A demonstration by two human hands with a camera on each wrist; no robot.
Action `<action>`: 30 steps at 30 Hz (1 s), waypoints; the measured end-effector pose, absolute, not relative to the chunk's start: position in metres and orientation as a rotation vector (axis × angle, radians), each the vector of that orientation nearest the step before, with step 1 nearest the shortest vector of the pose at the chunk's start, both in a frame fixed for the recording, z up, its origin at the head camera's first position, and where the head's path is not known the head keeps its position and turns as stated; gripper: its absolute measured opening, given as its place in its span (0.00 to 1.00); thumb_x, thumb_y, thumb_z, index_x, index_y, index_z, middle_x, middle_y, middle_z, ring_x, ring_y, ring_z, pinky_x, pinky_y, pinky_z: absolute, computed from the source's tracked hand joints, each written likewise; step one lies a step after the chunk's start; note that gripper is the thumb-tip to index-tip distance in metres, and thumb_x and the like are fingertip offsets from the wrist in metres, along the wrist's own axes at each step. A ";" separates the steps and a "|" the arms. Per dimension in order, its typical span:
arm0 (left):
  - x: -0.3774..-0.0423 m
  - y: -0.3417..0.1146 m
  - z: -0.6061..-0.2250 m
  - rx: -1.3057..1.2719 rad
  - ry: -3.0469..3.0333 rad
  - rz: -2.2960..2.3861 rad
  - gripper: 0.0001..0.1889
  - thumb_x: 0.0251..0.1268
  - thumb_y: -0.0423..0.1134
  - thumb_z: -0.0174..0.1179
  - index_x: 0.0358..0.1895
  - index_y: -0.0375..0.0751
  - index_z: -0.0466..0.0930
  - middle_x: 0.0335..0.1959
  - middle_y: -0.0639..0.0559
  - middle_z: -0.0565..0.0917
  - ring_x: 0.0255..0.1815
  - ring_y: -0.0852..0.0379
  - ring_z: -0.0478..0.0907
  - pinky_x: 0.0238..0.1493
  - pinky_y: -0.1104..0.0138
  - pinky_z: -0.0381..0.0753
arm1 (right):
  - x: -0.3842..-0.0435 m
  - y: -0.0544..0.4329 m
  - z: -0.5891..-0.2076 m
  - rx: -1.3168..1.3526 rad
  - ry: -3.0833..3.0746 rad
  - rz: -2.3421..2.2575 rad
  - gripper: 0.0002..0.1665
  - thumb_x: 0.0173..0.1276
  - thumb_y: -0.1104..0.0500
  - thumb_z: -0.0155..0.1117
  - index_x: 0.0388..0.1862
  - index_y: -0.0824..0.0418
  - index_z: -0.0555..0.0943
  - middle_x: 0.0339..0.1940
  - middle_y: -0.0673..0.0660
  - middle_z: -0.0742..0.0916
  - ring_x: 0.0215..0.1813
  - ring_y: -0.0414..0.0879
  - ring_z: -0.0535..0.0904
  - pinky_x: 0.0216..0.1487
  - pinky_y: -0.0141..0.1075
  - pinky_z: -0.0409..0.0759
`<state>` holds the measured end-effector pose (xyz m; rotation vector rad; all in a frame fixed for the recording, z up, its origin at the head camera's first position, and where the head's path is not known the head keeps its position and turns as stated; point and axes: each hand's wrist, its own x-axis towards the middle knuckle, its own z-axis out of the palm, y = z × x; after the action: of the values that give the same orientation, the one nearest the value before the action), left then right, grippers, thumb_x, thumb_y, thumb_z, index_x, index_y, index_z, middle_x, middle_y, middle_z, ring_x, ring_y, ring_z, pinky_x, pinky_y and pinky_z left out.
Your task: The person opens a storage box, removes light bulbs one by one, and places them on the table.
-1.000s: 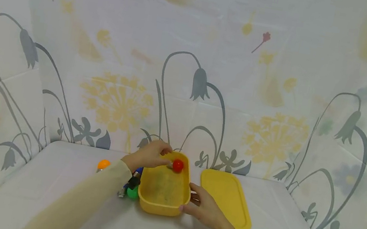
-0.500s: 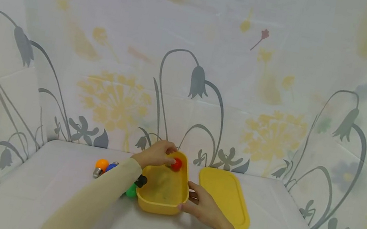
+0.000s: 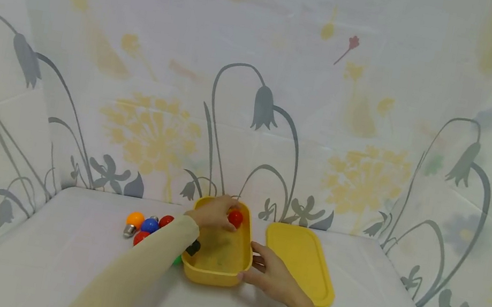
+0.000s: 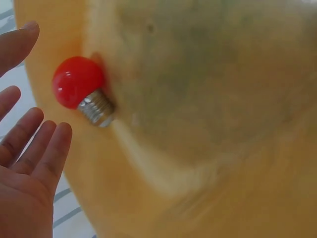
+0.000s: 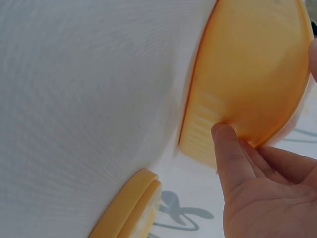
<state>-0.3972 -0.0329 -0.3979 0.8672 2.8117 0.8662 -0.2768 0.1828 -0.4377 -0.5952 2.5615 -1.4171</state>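
A red light bulb (image 4: 79, 82) with a silver screw base lies against the far inner side of a yellow plastic box (image 3: 211, 277). My left hand (image 3: 215, 212) reaches over the box's left side, its fingers spread about the bulb. In the left wrist view a gap shows between the fingers (image 4: 57, 146) and the bulb. My right hand (image 3: 272, 274) is at the box's near right corner. Its fingertips (image 5: 225, 136) touch the outer wall, and the thumb lies by the rim.
Left of the box sit several bulbs, among them an orange bulb (image 3: 135, 219), a blue bulb (image 3: 149, 226) and a red bulb (image 3: 166, 220), partly behind the left sleeve. A yellow lid (image 3: 301, 260) lies flat right of the box. Patterned cloth rises behind the table.
My left hand has moved rightward, further over the red bulb, and its sleeve uncovers more bulbs on the left. The bulb, box and right hand keep their places.
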 end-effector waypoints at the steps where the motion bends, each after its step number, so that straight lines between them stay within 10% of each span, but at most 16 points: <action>1: -0.398 -0.033 -0.400 0.871 2.811 0.864 0.29 0.52 0.39 0.72 0.59 0.40 0.74 0.60 0.45 0.74 0.58 0.49 0.71 0.62 0.57 0.69 | -0.277 0.183 -0.438 -0.600 2.561 -1.419 0.50 0.59 0.47 0.70 0.73 0.64 0.59 0.71 0.61 0.67 0.64 0.57 0.72 0.61 0.49 0.72; 30: -0.398 -0.023 -0.417 0.895 2.825 0.714 0.27 0.50 0.38 0.73 0.55 0.39 0.77 0.53 0.45 0.74 0.52 0.51 0.71 0.58 0.60 0.73 | -0.278 0.184 -0.440 -0.648 2.578 -1.392 0.49 0.61 0.49 0.69 0.73 0.66 0.57 0.71 0.62 0.67 0.64 0.56 0.72 0.61 0.47 0.72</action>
<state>-0.3982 -0.0235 -0.4166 0.8950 2.8245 0.7143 -0.2780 0.1836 -0.4395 -0.6478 2.5778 -1.3918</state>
